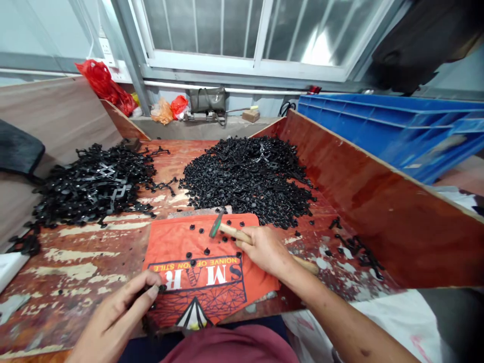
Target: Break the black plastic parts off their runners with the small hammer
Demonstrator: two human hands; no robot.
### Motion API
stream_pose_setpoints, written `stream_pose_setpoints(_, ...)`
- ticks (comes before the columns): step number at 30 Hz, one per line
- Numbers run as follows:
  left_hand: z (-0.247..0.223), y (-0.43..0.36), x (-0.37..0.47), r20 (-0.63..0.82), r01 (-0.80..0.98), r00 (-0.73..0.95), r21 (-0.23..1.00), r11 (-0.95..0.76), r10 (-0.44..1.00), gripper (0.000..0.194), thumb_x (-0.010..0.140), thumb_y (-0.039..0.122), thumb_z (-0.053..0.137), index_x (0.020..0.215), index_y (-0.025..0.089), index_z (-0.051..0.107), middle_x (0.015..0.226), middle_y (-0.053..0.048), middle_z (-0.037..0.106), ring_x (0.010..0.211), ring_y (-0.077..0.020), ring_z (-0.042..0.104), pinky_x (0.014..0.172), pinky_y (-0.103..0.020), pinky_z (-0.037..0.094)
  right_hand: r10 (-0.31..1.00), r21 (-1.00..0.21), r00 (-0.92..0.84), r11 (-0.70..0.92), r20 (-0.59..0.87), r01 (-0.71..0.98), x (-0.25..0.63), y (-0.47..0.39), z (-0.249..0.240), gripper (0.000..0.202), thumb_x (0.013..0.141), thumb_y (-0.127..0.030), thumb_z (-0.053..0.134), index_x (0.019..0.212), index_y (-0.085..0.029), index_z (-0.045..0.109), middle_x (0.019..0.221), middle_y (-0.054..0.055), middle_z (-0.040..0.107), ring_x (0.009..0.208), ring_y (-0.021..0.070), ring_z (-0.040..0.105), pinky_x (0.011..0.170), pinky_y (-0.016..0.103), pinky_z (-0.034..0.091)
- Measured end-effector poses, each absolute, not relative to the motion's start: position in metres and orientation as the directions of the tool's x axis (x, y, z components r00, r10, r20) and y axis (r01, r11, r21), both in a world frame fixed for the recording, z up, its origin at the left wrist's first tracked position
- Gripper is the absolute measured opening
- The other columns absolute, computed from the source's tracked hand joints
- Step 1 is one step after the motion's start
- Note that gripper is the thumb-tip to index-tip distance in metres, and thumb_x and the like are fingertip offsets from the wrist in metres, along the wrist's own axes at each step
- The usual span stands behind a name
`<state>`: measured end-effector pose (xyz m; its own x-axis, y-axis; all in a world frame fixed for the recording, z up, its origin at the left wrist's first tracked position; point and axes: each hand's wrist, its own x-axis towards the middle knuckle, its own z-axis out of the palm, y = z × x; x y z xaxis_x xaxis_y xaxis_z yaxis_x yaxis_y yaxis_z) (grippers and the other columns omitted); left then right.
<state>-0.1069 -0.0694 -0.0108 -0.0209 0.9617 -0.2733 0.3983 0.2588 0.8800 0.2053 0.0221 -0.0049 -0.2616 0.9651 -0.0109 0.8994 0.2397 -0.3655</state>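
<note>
My right hand is wrapped round the wooden handle of a hammer. The hammer's green-and-grey head hangs over an orange printed cloth spread on the bench. Several small black round-headed pieces lie scattered across that cloth. At the cloth's lower left edge, my left hand pinches small black parts between thumb and fingers; their exact kind is partly hidden. Below the fingers, a dark blurred shape shows at the cloth's edge.
A heap of black linked parts lies at the left; a larger pile of small black pieces lies beyond the cloth. A red-brown board walls the right side, with a blue crate behind it. Bags and a wood block sit at the back.
</note>
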Motion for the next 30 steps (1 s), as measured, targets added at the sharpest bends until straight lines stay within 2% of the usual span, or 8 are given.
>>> stream_pose_setpoints(3,-0.005,-0.072,-0.103,-0.283,0.304,-0.011,0.913,0.273,0.959,0.039,0.079,0.061,0.064,0.084,0.022,0.066,0.084,-0.002,0.064,0.080,-0.0191,0.054,0.064,-0.021,0.044,0.965,-0.333,-0.260,0.257,0.036,0.907,0.202,0.030,-0.003,0.012,0.090,-0.029,0.060,0.087,-0.026,0.071,0.080,-0.002,0.073,0.069,0.0151,0.063,0.058,0.025,0.033)
stream_pose_setpoints(5,-0.001,-0.070,-0.097,-0.311,0.198,-0.024,0.930,0.309,0.950,0.036,0.078,0.057,0.067,0.087,0.022,0.064,0.080,-0.001,0.062,0.072,-0.0158,0.051,0.059,-0.020,0.042,0.963,-0.306,-0.267,0.267,0.043,0.914,0.198,0.033,-0.005,0.013,0.089,-0.029,0.061,0.083,-0.026,0.072,0.078,0.000,0.073,0.068,0.0168,0.063,0.057,0.026,0.032)
stream_pose_setpoints(11,0.004,-0.064,-0.076,-0.379,-0.073,-0.066,0.924,0.374,0.923,0.057,0.073,0.044,0.077,0.119,0.027,0.048,0.075,0.002,0.066,0.074,-0.0167,0.060,0.067,-0.022,0.045,0.959,-0.290,-0.279,0.283,0.054,0.914,0.195,0.026,-0.013,0.017,0.088,-0.029,0.061,0.073,-0.023,0.067,0.072,0.001,0.071,0.061,0.0171,0.061,0.054,0.027,0.028)
stream_pose_setpoints(14,0.005,-0.064,-0.072,-0.359,-0.069,-0.105,0.933,0.353,0.927,0.053,0.077,0.043,0.072,0.119,0.025,0.045,0.072,0.001,0.066,0.070,-0.0157,0.059,0.060,-0.019,0.039,0.958,-0.308,-0.283,0.282,0.042,0.909,0.201,0.018,-0.016,0.020,0.088,-0.030,0.061,0.070,-0.023,0.066,0.067,0.000,0.069,0.058,0.0170,0.060,0.052,0.026,0.026)
stream_pose_setpoints(17,0.003,-0.063,-0.074,-0.363,-0.033,-0.161,0.931,0.363,0.918,0.043,0.083,0.047,0.064,0.114,0.023,0.047,0.068,0.000,0.066,0.066,-0.0154,0.057,0.055,-0.019,0.033,0.960,-0.352,-0.278,0.275,0.041,0.895,0.207,0.013,-0.014,0.018,0.092,-0.031,0.057,0.081,-0.026,0.069,0.073,-0.003,0.071,0.063,0.0159,0.063,0.054,0.025,0.030)
stream_pose_setpoints(21,-0.003,-0.063,-0.080,-0.360,-0.025,-0.175,0.932,0.361,0.917,0.037,0.082,0.048,0.066,0.100,0.020,0.051,0.062,0.002,0.062,0.062,-0.0135,0.054,0.060,-0.020,0.038,0.957,-0.391,-0.286,0.283,0.053,0.876,0.199,0.007,-0.001,0.019,0.094,-0.030,0.056,0.080,-0.024,0.067,0.073,-0.002,0.070,0.065,0.0144,0.062,0.055,0.024,0.033)
stream_pose_setpoints(24,-0.006,-0.070,-0.082,-0.395,-0.053,-0.131,0.919,0.392,0.909,0.035,0.082,0.050,0.067,0.092,0.021,0.051,0.061,0.005,0.056,0.057,-0.0118,0.049,0.056,-0.020,0.037,0.928,-0.400,-0.369,0.356,0.045,0.845,0.171,0.000,0.004,0.015,0.091,-0.028,0.060,0.079,-0.024,0.067,0.079,-0.003,0.071,0.067,0.0134,0.063,0.056,0.023,0.035)
stream_pose_setpoints(30,0.002,-0.090,-0.077,-0.437,-0.220,-0.084,0.885,0.411,0.896,0.039,0.079,0.044,0.072,0.104,0.023,0.050,0.070,0.004,0.059,0.067,-0.0140,0.058,0.065,-0.023,0.043,0.872,-0.360,-0.489,0.463,0.022,0.810,0.112,-0.005,-0.009,0.015,0.090,-0.023,0.057,0.082,-0.022,0.070,0.084,0.003,0.072,0.070,0.0167,0.066,0.059,0.026,0.037)
